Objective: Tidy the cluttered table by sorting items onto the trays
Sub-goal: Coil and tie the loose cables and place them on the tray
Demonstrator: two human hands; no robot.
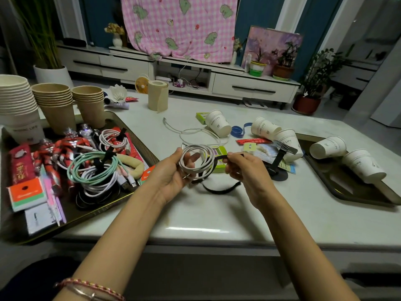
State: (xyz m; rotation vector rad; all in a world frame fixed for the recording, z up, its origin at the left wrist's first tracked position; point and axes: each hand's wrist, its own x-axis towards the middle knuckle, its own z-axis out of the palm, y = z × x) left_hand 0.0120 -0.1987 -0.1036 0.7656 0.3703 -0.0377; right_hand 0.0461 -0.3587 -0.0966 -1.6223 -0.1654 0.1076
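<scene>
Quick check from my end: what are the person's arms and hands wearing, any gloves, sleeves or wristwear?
Both forearms are bare, no sleeves in view; neither the left hand nor the right hand is gloved. The left arm carries a braided red-and-pink cord bracelet and a thin metallic bangle beside it. The right wrist shows no band or watch.

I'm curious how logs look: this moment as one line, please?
left hand: grips coiled white cable | right hand: pinches black strap | status: not yet on left tray
</scene>
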